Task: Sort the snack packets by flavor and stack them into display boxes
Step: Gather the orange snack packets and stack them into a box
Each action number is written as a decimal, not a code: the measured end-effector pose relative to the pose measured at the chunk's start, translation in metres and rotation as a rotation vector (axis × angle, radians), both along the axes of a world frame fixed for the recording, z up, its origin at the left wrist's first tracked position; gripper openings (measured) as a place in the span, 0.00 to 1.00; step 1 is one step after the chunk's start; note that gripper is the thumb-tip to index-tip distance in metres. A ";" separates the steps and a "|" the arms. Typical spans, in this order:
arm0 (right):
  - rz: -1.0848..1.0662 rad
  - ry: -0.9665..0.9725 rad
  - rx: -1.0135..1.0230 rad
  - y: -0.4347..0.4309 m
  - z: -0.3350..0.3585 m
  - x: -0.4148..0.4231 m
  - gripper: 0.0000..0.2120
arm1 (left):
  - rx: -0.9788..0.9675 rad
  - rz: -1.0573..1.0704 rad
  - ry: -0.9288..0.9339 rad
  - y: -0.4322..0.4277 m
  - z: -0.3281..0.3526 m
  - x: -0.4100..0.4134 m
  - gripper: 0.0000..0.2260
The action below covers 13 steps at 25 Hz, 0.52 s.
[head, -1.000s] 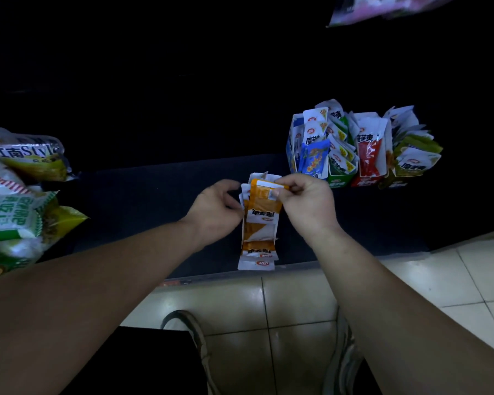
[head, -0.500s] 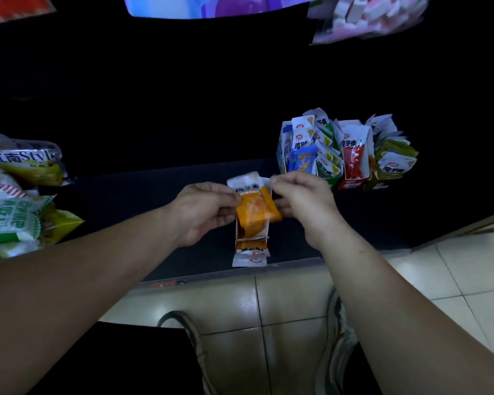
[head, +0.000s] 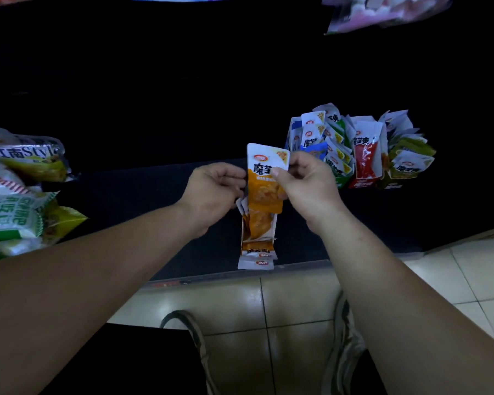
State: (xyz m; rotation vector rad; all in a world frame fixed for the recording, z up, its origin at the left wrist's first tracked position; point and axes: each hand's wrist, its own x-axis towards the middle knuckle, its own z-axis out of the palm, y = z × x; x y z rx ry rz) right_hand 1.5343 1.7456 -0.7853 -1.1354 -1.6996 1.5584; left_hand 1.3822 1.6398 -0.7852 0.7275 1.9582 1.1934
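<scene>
An orange-and-white snack packet [head: 264, 178] stands upright between my hands over a low dark shelf. My left hand [head: 211, 192] pinches its left edge, my right hand [head: 307, 181] pinches its right edge near the top. Directly below it a narrow orange display box [head: 258, 243] holds several more orange packets. To the right stand display boxes [head: 365, 182] filled with blue, green, red and olive packets [head: 364, 149].
Large snack bags [head: 17, 195] lie piled at the left on the dark shelf [head: 131, 195]. More bags [head: 377, 10] hang at the top right. Pale tiled floor [head: 297, 292] and my shoes lie below the shelf's front edge.
The orange packet in my hands has turned from tilted to upright and risen above the box, its printed front now facing me. The view shifted slightly.
</scene>
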 end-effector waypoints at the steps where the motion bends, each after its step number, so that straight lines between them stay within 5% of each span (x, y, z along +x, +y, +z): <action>1: -0.033 -0.016 -0.024 0.002 -0.005 0.002 0.05 | -0.048 0.019 0.039 0.001 -0.005 -0.003 0.14; 6: 0.084 -0.103 -0.142 -0.012 -0.038 0.014 0.11 | -0.155 0.041 0.086 0.000 -0.015 -0.013 0.16; 13: 0.155 -0.224 0.009 -0.019 -0.060 0.016 0.13 | -0.226 -0.069 0.061 -0.003 -0.013 -0.004 0.10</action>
